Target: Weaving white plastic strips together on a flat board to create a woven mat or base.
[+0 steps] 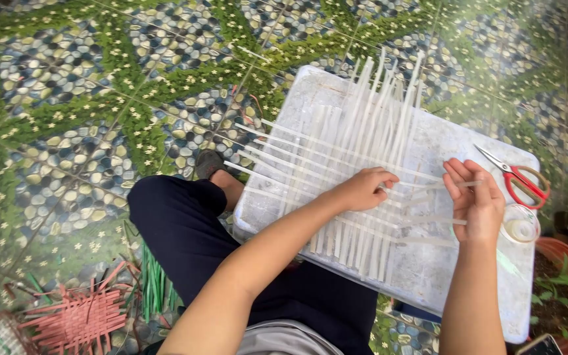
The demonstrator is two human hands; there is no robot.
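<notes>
A: On white board (428, 263), across the lap: mat of pale strips (356, 164), approx. half woven. Long uprights fan toward the far edge, cross strips run L to R.

B: Hands?

A: L hand (363, 189) lies flat on the weave, fingers together, pressing crossings down near mat centre. R hand (474, 200) at the R edge, fingers curled and pinched on the end of 1 cross strip (428, 187).

B: Around it?

A: Red-handled scissors (520, 181) just beside R hand, on the board. Small clear cup (519, 227) near the R wrist. Pink woven piece (77, 319) and green strips (156, 286) on the pebble-pattern floor (67, 131), well apart.

B: Risks, as judged?

A: 2 seen. 1) If L hand lifts, loose uprights could spring and slip out of order; nothing else pins them. 2) R wrist sits close to the cup; a sideways tug may tip it. Contents: cannot tell.
</notes>
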